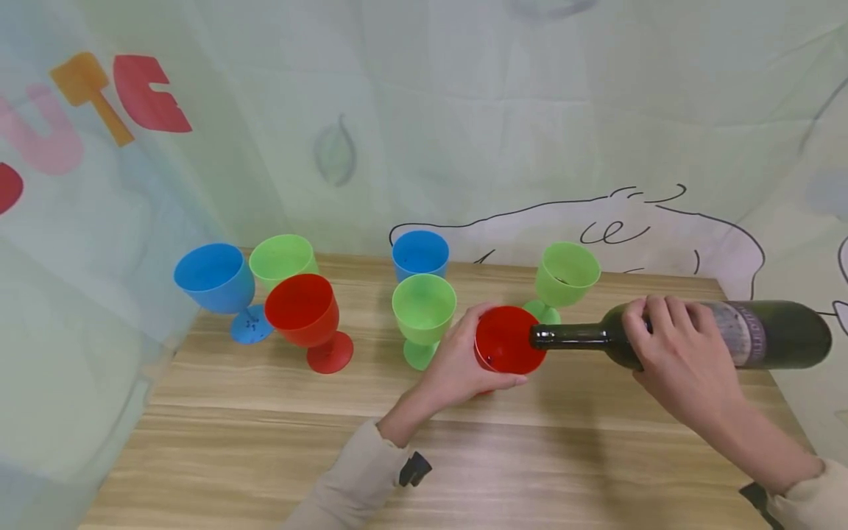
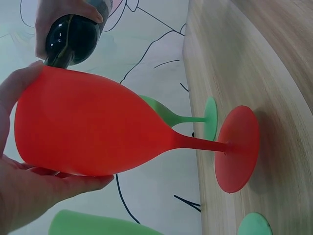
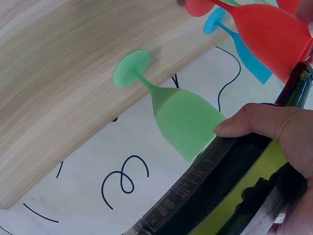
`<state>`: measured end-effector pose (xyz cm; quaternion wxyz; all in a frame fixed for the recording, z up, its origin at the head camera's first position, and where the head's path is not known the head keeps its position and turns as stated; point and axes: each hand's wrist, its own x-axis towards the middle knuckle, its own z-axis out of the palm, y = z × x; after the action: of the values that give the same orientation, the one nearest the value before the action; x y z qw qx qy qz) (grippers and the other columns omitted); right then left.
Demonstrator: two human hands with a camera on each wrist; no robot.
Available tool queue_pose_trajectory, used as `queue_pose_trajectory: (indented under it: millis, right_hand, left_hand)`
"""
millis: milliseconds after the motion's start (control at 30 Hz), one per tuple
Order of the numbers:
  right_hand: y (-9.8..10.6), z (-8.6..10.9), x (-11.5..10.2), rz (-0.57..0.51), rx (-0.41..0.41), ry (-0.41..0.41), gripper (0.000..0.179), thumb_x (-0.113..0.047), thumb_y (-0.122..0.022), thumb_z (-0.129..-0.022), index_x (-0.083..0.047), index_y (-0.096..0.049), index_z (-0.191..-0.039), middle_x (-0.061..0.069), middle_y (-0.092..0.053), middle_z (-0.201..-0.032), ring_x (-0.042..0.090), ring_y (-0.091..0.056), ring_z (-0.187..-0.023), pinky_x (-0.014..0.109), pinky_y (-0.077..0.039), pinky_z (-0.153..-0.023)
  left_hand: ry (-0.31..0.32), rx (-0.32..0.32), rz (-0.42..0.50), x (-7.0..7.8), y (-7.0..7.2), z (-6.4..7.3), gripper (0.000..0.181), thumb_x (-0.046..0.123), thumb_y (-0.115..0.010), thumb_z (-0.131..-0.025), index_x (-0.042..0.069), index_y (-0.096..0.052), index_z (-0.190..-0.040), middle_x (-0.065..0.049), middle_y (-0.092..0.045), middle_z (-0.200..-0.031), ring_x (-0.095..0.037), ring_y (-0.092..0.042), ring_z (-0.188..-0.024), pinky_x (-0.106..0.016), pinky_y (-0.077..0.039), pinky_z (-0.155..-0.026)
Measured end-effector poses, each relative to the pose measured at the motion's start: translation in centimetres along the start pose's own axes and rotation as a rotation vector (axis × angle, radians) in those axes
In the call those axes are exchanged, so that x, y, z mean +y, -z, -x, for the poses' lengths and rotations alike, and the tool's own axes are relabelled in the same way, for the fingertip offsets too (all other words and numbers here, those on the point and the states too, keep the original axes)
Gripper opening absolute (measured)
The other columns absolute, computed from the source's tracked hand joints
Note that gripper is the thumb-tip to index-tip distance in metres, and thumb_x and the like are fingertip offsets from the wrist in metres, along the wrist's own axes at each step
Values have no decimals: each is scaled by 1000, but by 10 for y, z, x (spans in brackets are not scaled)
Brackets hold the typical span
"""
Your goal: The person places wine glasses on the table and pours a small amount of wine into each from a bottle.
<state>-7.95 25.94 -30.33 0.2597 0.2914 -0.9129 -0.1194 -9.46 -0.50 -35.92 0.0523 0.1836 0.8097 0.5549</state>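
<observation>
My left hand (image 1: 464,361) grips the bowl of a red goblet (image 2: 93,122), thumb on one side and fingers on the other. Its round foot is at the wooden tabletop in the left wrist view. My right hand (image 1: 685,357) holds a dark wine bottle (image 1: 782,335) around its body, lying nearly level. The bottle's mouth overlaps the right rim of the red goblet in the head view. In the right wrist view, the thumb lies along the bottle beside its label. A green goblet (image 1: 424,309) stands just left of my left hand.
A second red goblet (image 1: 303,309), a blue goblet (image 1: 215,276) and a green goblet (image 1: 283,258) stand at the left. Another blue goblet (image 1: 420,254) is at the back middle, and a green goblet (image 1: 567,274) behind the bottle neck. A printed cloth (image 1: 464,132) hangs behind the table (image 1: 278,442).
</observation>
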Motion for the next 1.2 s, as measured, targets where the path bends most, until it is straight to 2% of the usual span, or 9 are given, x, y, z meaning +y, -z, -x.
queue_pose_trajectory:
  millis: [267,667,1200]
  right_hand:
    - [0,-1,1,10,16,9,76,-12,-84,-37,8,-42,-96,25,-46,-84,42,-49,-77,53,-41,-70]
    - [2,-1,1,13,-3,11,75,-14,-84,-39,8,-42,-97,25,-47,-85,42,-49,-78,52,-41,-71]
    - [3,0,2,20,-8,13,77,-15,-85,-37,8,-42,-96,26,-47,-85,42,-49,-78,52,-41,-71]
  left_hand:
    - [-2,0,13,-1,0,0,84,21,-82,-65,13,-35,-134,-1,-48,-125,-18,-45,-114,-31,-51,-76]
    - [-15,0,17,-1,-1,1,83,19,-82,-65,9,-36,-133,-3,-49,-125,-20,-46,-113,-38,-50,-79]
    - [-9,5,8,-2,-3,0,84,21,-83,-65,8,-35,-133,-3,-51,-123,-20,-48,-112,-37,-50,-81]
